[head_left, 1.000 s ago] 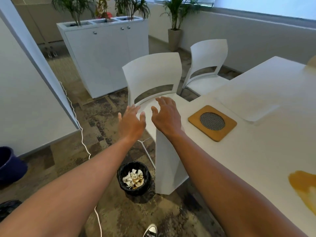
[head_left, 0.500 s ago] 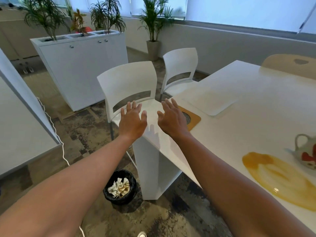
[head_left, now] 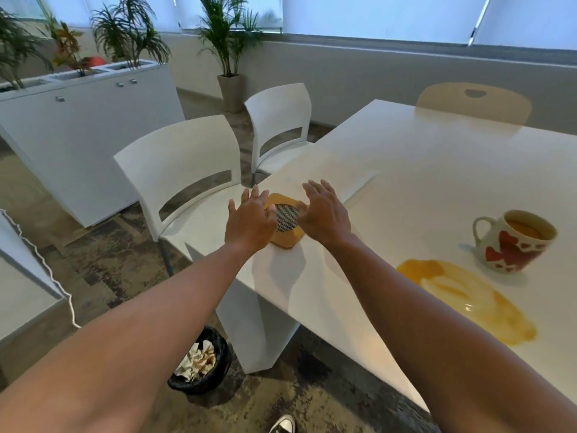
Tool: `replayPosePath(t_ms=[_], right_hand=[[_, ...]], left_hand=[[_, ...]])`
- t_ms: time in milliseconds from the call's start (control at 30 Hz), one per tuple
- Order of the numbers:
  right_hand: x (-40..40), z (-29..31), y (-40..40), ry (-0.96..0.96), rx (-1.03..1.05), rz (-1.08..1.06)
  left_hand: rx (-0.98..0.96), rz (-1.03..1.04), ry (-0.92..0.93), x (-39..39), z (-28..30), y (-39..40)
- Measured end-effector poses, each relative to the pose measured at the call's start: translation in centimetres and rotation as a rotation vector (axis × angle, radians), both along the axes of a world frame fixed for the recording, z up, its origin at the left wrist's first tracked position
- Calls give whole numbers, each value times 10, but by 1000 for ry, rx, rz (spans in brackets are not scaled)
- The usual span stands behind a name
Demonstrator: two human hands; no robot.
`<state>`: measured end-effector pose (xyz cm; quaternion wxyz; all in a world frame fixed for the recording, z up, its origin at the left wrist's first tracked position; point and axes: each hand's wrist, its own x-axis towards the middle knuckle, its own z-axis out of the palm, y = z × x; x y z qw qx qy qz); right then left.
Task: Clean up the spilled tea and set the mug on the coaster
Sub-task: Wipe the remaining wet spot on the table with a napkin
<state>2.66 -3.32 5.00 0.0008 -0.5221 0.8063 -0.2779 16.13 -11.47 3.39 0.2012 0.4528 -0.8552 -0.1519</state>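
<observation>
Nearest the viewer, a black bin stands on the floor beside the bench leg, with crumpled paper inside.

On the white bench, the spilled tea lies as an amber puddle near the front edge. It is a long patch, its long axis running from near the middle of the bench out toward the right front edge. It is wet and thin, and in my judgement needs something absorbent; no cloth or tissue is visible on the bench.

The mug stands upright just beyond the puddle, apart from it, well to the right of the coaster. It is white with red hearts and holds tea. Its handle points left, toward the hands. It looks ceramic: stiff, breakable, fairly heavy with liquid, possibly wet underneath. The handle is the sound place to take hold, and the mug should be kept level.

The coaster, a rounded wooden square with a dark mesh centre, lies flat near the left corner.

The left hand and right hand hover on either side of the coaster. Each grip is spread, fingers relaxed, and holds nothing.

Beyond stand two white chairs.
</observation>
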Motion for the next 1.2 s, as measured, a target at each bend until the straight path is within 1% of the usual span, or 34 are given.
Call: replayPosePath(t_ms=[333, 667, 800, 933, 1067, 1200], right_hand=[[-62, -14, -7, -46, 27, -154], [-114, -34, -17, -28, 156, -266], [-127, -41, -22, 23, 221, -268], [-134, -47, -29, 95, 283, -252], [-137, -48, -37, 174, 282, -227], [-141, -45, -41, 186, 210, -188]], left_hand=[[67, -149, -18, -76, -4, -22], [163, -322, -55, -135, -27, -53], [196, -357, -34, -150, -33, -63], [188, -348, 2, -159, -39, -70], [152, -370, 11, -162, -42, -76], [139, -387, 103, -162, -40, -80]])
